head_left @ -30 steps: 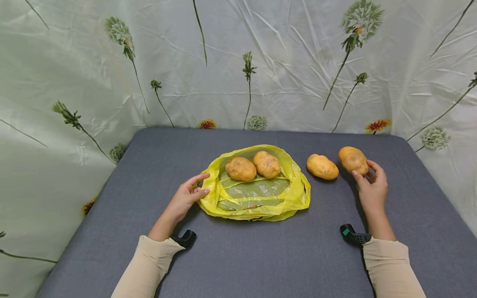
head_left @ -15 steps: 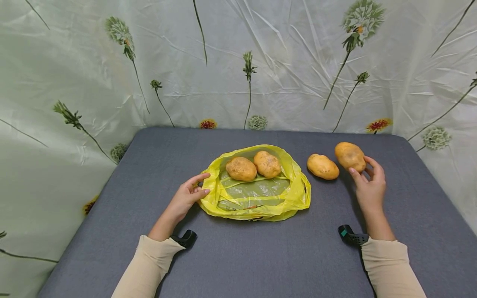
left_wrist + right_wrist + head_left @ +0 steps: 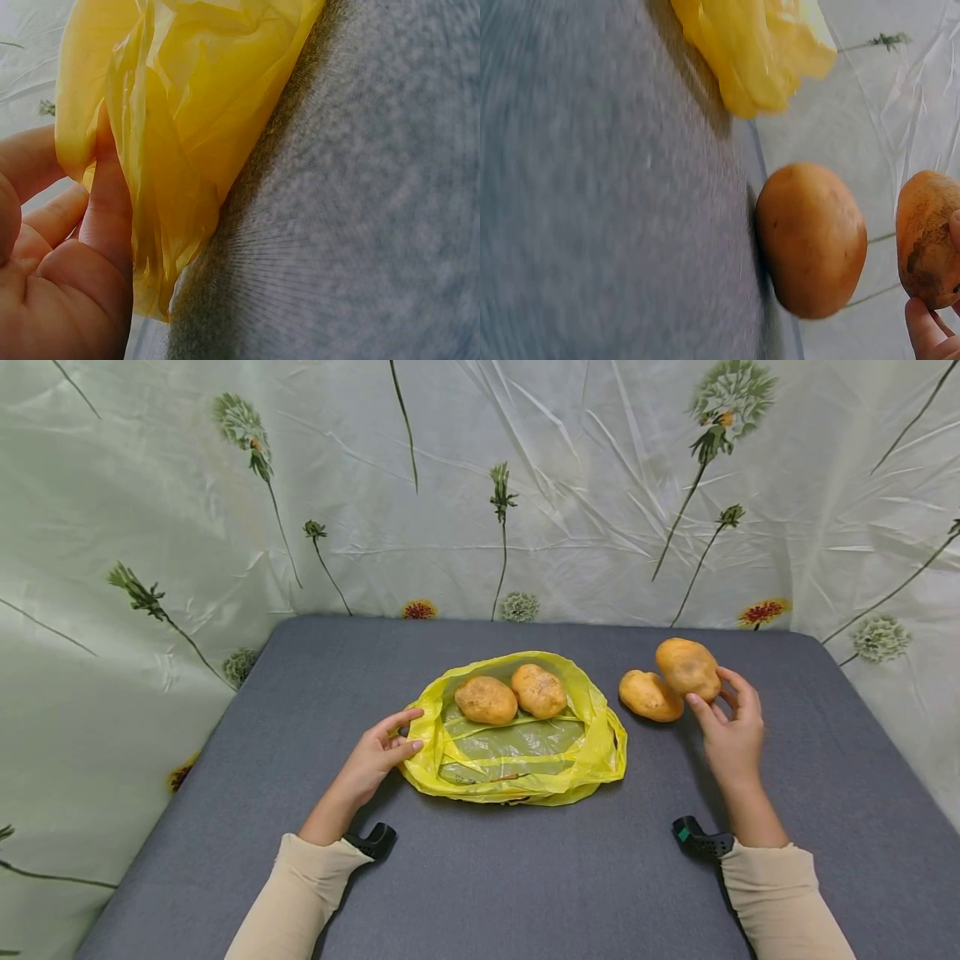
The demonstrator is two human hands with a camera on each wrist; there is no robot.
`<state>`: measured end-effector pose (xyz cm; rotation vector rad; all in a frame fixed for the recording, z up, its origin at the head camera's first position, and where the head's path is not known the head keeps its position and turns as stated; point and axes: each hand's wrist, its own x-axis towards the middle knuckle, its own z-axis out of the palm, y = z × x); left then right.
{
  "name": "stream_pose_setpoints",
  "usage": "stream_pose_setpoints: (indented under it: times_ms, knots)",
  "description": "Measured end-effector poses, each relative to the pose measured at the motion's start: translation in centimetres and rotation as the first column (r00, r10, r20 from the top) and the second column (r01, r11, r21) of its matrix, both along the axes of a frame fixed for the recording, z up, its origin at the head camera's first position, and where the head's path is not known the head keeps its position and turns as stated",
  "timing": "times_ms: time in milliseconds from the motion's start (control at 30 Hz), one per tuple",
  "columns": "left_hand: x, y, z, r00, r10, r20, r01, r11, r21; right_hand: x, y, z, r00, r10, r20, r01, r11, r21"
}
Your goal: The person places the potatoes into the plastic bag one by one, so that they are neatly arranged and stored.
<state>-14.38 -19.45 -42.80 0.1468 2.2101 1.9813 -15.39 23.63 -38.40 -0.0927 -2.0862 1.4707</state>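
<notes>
- Clock directions from bag centre, head view.
- Yellow plastic bag (image 3: pixel 480 790): mid-tabletop, mouth up and spread, rim crumpled.
- Left hand (image 3: pixel 369 762): at 9 o'clock, thumb and fingers pinching the bag rim.
- Right hand (image 3: pixel 735 739): at 3 o'clock, thumb and fingers gripping the held potato (image 3: pixel 687 669).
- Held potato: between 2 and 3 o'clock, off the tabletop, dark patch on its skin; right wrist view shows a gap to the loose potato (image 3: pixel 645 697).
- Loose potato: near 3 o'clock, resting on the tabletop, apart from the bag.
- Two potatoes inside the bag, side by side: left potato (image 3: pixel 486 700) at 11, right potato (image 3: pixel 538 691) at 1.
- Tabletop (image 3: pixel 540 877): grey fabric; flower-print curtain (image 3: pixel 585 527) at 12, past the far edge.
</notes>
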Motion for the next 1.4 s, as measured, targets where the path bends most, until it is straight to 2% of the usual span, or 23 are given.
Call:
stream_pose_setpoints:
  times_ms: [533, 633, 833, 967, 1133, 1300, 1400]
  knots:
    - [0.0, 0.1, 0.1, 1.0, -0.003, 0.0, 0.003, 1.0, 0.005, 0.7, -3.2, 0.9, 0.98, 0.176, -0.098, -0.169, 0.983, 0.077]
    - [0.1, 0.0, 0.1, 1.0, -0.005, 0.001, 0.005, 1.0, 0.005, 0.7, -3.8, 0.8, 0.967, 0.222, -0.126, -0.214, 0.974, 0.076]
    - [0.1, 0.0, 0.0, 1.0, -0.002, 0.001, 0.002, 1.0, -0.001, 0.5, -4.8, -0.3, 0.925, 0.333, -0.182, -0.324, 0.943, 0.081]
    - [0.1, 0.0, 0.0, 1.0, -0.005, -0.001, 0.005, 1.0, 0.001, 1.0, -5.9, 0.0, 0.903, 0.386, -0.191, -0.369, 0.922, 0.115]
    - [0.0, 0.0, 0.0, 1.0, -0.008, -0.003, 0.008, 1.0, 0.004, 1.6, -7.1, 0.6, 0.885, 0.431, -0.177, -0.406, 0.9, 0.157]
    - [0.0, 0.0, 0.0, 1.0, -0.004, 0.002, 0.004, 1.0, 0.004, 2.0, -8.2, 0.3, 0.864, 0.479, -0.154, -0.451, 0.873, 0.186]
    - [0.0, 0.1, 0.1, 1.0, -0.005, 0.002, 0.005, 1.0, 0.004, 2.2, -8.8, 0.1, 0.861, 0.491, -0.13, -0.462, 0.863, 0.204]
